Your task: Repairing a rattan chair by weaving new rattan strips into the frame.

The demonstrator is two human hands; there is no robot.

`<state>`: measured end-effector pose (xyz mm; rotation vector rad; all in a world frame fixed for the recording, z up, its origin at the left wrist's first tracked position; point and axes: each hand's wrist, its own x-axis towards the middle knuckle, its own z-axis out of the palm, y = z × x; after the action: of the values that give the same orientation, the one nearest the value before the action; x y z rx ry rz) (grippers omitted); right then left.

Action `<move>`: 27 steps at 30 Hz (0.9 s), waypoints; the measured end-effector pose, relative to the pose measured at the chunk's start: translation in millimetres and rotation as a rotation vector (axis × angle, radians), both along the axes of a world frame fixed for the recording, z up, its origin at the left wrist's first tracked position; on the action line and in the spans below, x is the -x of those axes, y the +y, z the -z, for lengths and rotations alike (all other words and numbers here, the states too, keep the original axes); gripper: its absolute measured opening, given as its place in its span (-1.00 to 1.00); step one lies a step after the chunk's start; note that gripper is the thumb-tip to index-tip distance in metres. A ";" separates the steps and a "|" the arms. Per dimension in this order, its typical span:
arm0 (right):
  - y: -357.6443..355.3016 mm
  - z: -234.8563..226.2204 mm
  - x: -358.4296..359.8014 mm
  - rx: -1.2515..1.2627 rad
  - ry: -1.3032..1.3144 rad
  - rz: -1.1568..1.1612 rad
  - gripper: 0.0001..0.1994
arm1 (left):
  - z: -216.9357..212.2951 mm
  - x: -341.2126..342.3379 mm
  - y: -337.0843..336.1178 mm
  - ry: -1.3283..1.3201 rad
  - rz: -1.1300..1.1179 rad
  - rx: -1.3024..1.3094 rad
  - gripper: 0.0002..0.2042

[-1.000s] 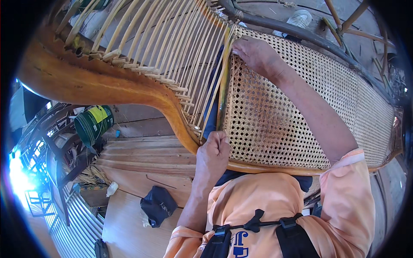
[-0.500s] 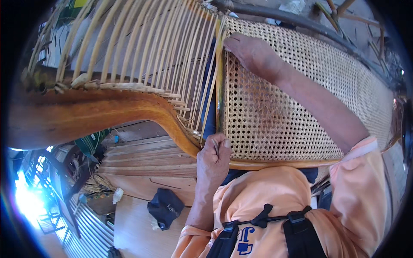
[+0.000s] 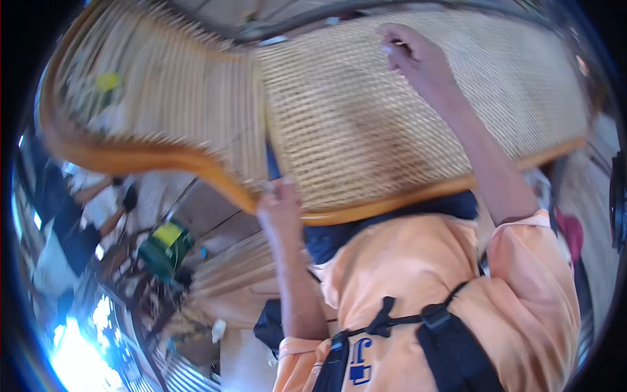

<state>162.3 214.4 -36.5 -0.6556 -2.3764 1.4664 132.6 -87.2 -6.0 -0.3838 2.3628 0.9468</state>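
Note:
A curved wooden chair frame [image 3: 157,157] fills the upper view, blurred by motion. Its right part carries a woven cane panel [image 3: 353,124]; its left part has several loose vertical cane strands [image 3: 176,91]. My left hand [image 3: 281,206] is closed at the lower rim of the frame, at the foot of the strands next to the panel's edge. My right hand [image 3: 411,55] is raised on the top of the woven panel, its fingers pinched on the weave. Whether a strand runs between the two hands is lost in the blur.
Below the frame lie a wooden floor with a bundle of cane strips [image 3: 228,268], a green and yellow object [image 3: 166,245] and a dark bag [image 3: 268,323]. Another person [image 3: 85,215] sits at the left. Bright light comes from the lower left.
The view has swung sharply and blurred; the frame now sits flatter across the top. My right hand has shifted right along the panel's top. My left hand stays at the lower rim.

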 end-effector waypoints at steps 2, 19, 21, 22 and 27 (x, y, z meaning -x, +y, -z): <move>20.5 -34.8 -74.5 0.119 -0.119 0.298 -0.78 | -3.5 3.6 -20.0 0.072 -0.038 -0.145 -0.79; -127.0 44.9 -465.3 -0.103 -0.821 0.627 -0.80 | 7.1 5.8 -13.5 0.027 0.116 -0.106 -0.90; -123.4 46.7 -477.5 -0.253 -0.843 0.726 -0.78 | 3.7 3.0 -10.9 0.037 0.122 -0.098 -0.91; -117.9 48.5 -484.8 -0.403 -0.861 0.808 -0.76 | 2.8 1.5 -9.9 0.050 0.114 -0.084 -0.91; -86.2 53.5 -500.4 -0.227 -0.872 0.839 -0.74 | 1.8 3.0 -8.5 0.016 0.122 -0.138 -0.91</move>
<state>662.7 128.2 -90.1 -2.2024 -2.1714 0.5650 129.5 -95.7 -7.7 -0.1763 2.2897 1.0508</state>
